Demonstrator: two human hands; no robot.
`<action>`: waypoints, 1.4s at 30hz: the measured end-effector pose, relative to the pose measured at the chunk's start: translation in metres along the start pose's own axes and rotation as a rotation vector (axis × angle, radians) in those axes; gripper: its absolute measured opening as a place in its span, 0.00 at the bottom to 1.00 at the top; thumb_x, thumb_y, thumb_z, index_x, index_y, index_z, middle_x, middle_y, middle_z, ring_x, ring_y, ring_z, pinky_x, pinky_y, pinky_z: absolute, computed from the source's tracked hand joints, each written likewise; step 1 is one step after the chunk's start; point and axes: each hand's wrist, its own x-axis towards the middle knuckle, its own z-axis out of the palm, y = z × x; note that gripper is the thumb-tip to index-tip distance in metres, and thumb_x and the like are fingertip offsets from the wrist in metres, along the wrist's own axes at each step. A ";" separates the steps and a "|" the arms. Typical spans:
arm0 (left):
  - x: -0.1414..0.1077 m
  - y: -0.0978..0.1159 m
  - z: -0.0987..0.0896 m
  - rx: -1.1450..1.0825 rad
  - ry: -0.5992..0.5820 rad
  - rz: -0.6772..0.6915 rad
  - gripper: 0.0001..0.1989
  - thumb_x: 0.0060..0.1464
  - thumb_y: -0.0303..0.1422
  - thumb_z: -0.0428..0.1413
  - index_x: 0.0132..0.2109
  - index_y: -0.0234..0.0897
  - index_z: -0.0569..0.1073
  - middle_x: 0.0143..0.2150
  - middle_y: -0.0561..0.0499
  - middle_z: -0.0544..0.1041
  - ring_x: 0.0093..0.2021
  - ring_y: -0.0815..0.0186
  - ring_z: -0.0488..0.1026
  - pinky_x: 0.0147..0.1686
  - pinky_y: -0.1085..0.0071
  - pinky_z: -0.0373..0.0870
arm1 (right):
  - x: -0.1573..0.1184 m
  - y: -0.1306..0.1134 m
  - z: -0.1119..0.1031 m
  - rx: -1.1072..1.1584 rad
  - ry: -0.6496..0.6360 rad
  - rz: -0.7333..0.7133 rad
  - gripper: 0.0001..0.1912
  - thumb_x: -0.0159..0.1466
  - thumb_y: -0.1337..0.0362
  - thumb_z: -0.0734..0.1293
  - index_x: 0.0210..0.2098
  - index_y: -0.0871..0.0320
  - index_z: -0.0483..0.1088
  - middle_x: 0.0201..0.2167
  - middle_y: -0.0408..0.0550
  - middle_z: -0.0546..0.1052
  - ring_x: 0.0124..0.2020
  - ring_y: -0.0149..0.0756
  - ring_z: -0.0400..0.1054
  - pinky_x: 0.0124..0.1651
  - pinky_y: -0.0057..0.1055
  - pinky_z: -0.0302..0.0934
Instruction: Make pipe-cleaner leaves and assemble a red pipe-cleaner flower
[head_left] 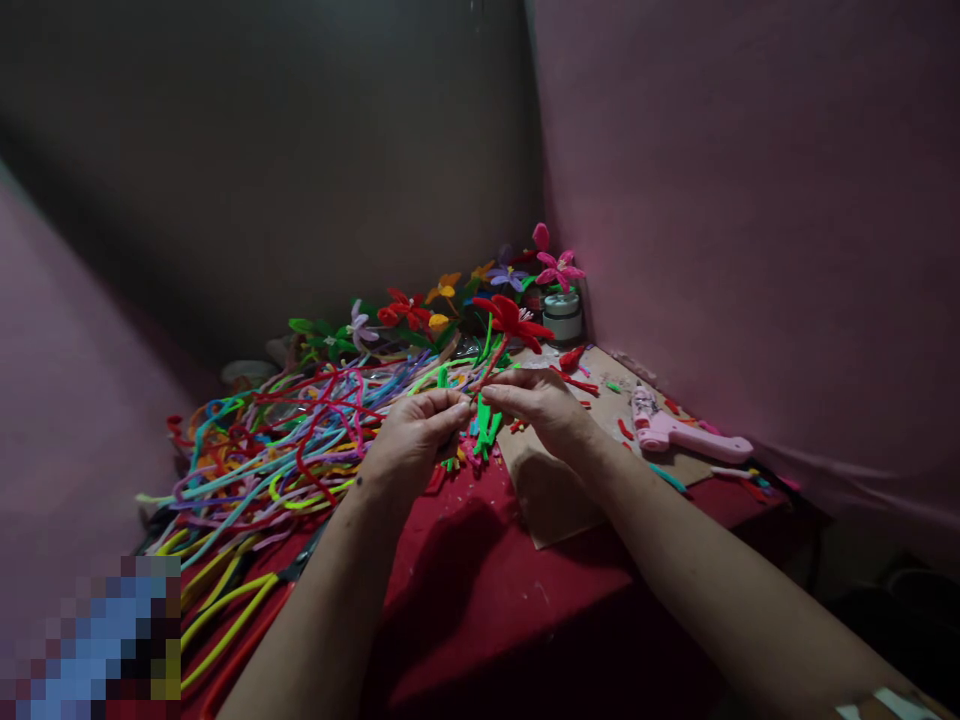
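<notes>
My left hand (pixel 416 430) and my right hand (pixel 544 405) meet in front of me over the table, fingers pinched together. Between their fingertips is the lower end of a stem (pixel 491 366) wrapped in red. At its top a red pipe-cleaner flower (pixel 513 318) with pale stamens leans up and away from me. Both hands appear closed on this stem, though the exact grip is partly hidden by the fingers. Just below the fingertips lie green pipe-cleaner pieces (pixel 487 425).
A large tangle of coloured pipe cleaners (pixel 300 430) spreads at left. Yellow-handled pliers (pixel 259 605) lie nearer me. A pink glue gun (pixel 690 437) rests on cardboard (pixel 600 370) at right. Behind stand finished flowers (pixel 409 308) and a white-lidded jar (pixel 562 318), against the walls.
</notes>
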 end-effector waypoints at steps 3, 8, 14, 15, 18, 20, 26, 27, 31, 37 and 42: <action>0.002 -0.002 -0.001 -0.060 -0.051 -0.013 0.08 0.42 0.31 0.59 0.27 0.32 0.68 0.18 0.58 0.59 0.15 0.80 0.50 0.14 0.81 0.46 | -0.001 0.001 0.000 0.030 -0.010 -0.003 0.07 0.49 0.64 0.67 0.25 0.61 0.73 0.19 0.41 0.68 0.23 0.25 0.60 0.28 0.24 0.53; 0.004 -0.007 -0.002 -0.149 -0.097 -0.019 0.08 0.42 0.32 0.59 0.27 0.31 0.69 0.20 0.57 0.61 0.17 0.80 0.52 0.15 0.82 0.49 | 0.001 0.005 0.002 0.137 -0.009 0.047 0.07 0.48 0.63 0.69 0.26 0.60 0.73 0.22 0.42 0.72 0.25 0.28 0.64 0.30 0.26 0.56; 0.005 -0.011 0.001 -0.209 -0.090 -0.030 0.07 0.44 0.31 0.58 0.29 0.30 0.70 0.21 0.55 0.62 0.18 0.80 0.54 0.16 0.83 0.51 | 0.002 0.007 -0.001 0.280 -0.042 0.097 0.07 0.47 0.66 0.69 0.27 0.60 0.73 0.22 0.43 0.74 0.26 0.29 0.67 0.31 0.26 0.57; 0.005 -0.011 0.001 -0.214 -0.090 -0.026 0.07 0.44 0.31 0.58 0.29 0.30 0.70 0.21 0.55 0.63 0.18 0.80 0.54 0.16 0.83 0.51 | 0.002 0.007 -0.002 0.278 -0.056 0.085 0.07 0.47 0.66 0.69 0.27 0.60 0.74 0.22 0.43 0.74 0.25 0.29 0.67 0.30 0.26 0.57; 0.005 -0.012 0.001 -0.218 -0.104 -0.013 0.07 0.45 0.31 0.58 0.29 0.30 0.70 0.22 0.54 0.63 0.18 0.80 0.55 0.16 0.83 0.51 | 0.004 0.011 -0.005 0.261 -0.083 0.058 0.08 0.48 0.65 0.69 0.28 0.61 0.74 0.22 0.44 0.74 0.24 0.28 0.66 0.30 0.26 0.57; 0.005 -0.012 0.002 -0.213 -0.108 -0.004 0.07 0.45 0.31 0.58 0.29 0.30 0.70 0.21 0.55 0.63 0.18 0.80 0.54 0.16 0.83 0.50 | 0.005 0.013 -0.006 0.266 -0.074 0.054 0.08 0.48 0.66 0.70 0.29 0.59 0.74 0.23 0.43 0.75 0.25 0.29 0.66 0.30 0.27 0.56; 0.004 -0.011 0.005 -0.069 -0.102 0.078 0.09 0.47 0.34 0.56 0.30 0.31 0.71 0.21 0.56 0.63 0.17 0.80 0.52 0.17 0.81 0.48 | 0.004 0.011 -0.004 0.221 -0.010 0.026 0.05 0.47 0.66 0.70 0.25 0.59 0.73 0.22 0.42 0.74 0.25 0.28 0.65 0.31 0.27 0.56; 0.004 -0.010 0.006 -0.002 -0.079 0.108 0.09 0.47 0.35 0.56 0.31 0.32 0.71 0.22 0.56 0.64 0.18 0.80 0.53 0.18 0.81 0.49 | 0.004 0.010 -0.004 0.203 0.026 0.012 0.04 0.47 0.66 0.70 0.24 0.59 0.73 0.21 0.41 0.73 0.24 0.27 0.64 0.31 0.27 0.55; 0.004 -0.007 0.008 0.226 0.022 0.164 0.09 0.43 0.34 0.58 0.33 0.33 0.73 0.25 0.55 0.68 0.24 0.76 0.60 0.24 0.79 0.56 | 0.003 0.008 -0.002 0.176 0.122 -0.013 0.04 0.47 0.65 0.70 0.23 0.59 0.72 0.20 0.39 0.71 0.24 0.26 0.63 0.30 0.27 0.55; 0.004 -0.006 0.006 0.304 0.034 0.146 0.09 0.41 0.34 0.59 0.28 0.32 0.71 0.19 0.58 0.62 0.18 0.78 0.54 0.19 0.78 0.50 | 0.005 0.007 0.002 0.083 0.206 0.050 0.08 0.42 0.64 0.72 0.21 0.59 0.71 0.20 0.40 0.70 0.23 0.27 0.61 0.29 0.27 0.54; 0.008 -0.003 -0.016 0.234 0.163 0.141 0.14 0.44 0.40 0.56 0.35 0.34 0.72 0.20 0.56 0.64 0.16 0.77 0.55 0.17 0.78 0.49 | 0.008 0.006 -0.009 0.086 0.234 -0.038 0.10 0.44 0.60 0.71 0.24 0.60 0.71 0.21 0.41 0.70 0.24 0.27 0.62 0.29 0.28 0.55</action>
